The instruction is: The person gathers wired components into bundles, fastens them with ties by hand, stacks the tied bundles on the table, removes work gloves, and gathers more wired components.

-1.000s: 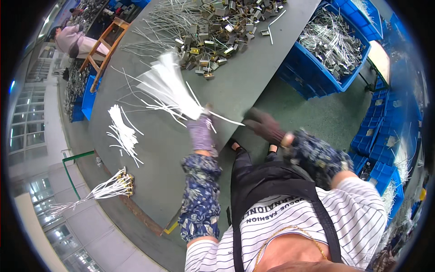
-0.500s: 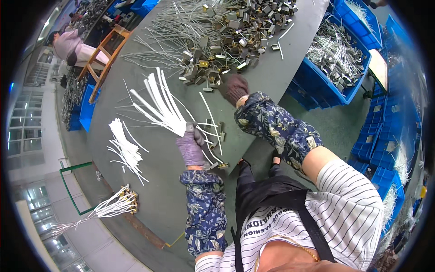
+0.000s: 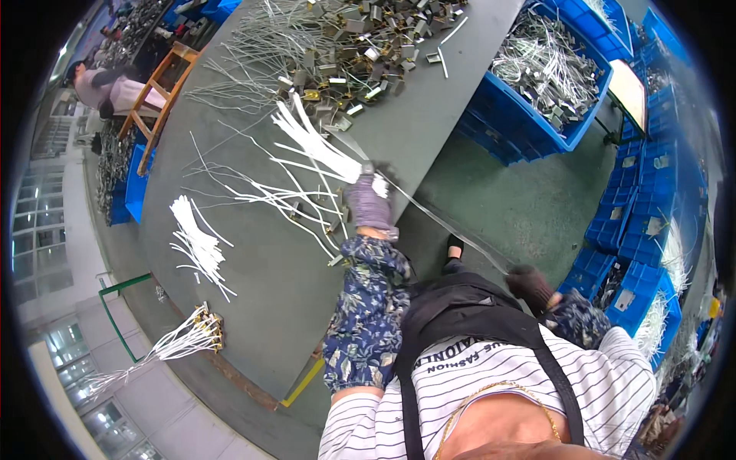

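Note:
My left hand [image 3: 371,201], in a purple-grey glove, is closed round a bundle of white sleeving tubes [image 3: 318,149] above the table edge. My right hand [image 3: 533,287], in a dark brown glove, is drawn back beside my waist. A thin pale wire [image 3: 452,228], blurred by motion, stretches between the two hands; the right fingers look closed on its end. Beside the left hand, several wired metal parts [image 3: 295,208] with white-sleeved leads lie on the table [image 3: 264,287]. At the far side spreads a heap of small metal-cased parts with wires [image 3: 368,57].
To the left lie a loose pile of white tubes [image 3: 198,244] and a tied bunch of sleeved parts [image 3: 201,330]. A blue crate [image 3: 529,142] of wired parts stands right of the table, with stacked blue crates [image 3: 640,199] beyond. Near a wooden frame [image 3: 153,103], another person [image 3: 115,88] works.
My right hand has swung from the heap back to my waist, with a wire now stretched behind it. My left hand with the tubes has moved right and farther away.

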The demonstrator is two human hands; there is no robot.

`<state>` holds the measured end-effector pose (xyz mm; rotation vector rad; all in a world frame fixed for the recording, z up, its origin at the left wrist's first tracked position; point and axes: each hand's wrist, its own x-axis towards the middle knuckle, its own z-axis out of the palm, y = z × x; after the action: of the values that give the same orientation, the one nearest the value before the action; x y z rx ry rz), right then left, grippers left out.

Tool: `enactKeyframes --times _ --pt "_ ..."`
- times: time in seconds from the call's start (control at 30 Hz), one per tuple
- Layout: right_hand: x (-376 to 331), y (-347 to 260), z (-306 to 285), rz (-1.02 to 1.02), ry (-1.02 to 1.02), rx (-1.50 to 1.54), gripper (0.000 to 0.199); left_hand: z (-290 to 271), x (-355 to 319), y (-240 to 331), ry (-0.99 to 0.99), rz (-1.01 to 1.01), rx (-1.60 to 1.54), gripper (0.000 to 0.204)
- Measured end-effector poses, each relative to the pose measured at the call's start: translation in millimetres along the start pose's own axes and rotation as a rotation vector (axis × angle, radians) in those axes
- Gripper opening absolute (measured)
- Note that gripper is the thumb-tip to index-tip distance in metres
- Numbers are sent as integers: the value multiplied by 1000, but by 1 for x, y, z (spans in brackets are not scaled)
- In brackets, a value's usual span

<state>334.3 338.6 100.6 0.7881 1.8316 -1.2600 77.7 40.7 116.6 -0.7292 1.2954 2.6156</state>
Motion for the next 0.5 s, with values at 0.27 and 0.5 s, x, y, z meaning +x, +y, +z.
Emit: enactKeyframes --times 0.27,0.5 --pt "-20 34 -37 53 24 194 21 10 25 90 62 355 59 33" --pt "-19 21 -39 -49 7 172 22 13 28 106 58 286 111 27"
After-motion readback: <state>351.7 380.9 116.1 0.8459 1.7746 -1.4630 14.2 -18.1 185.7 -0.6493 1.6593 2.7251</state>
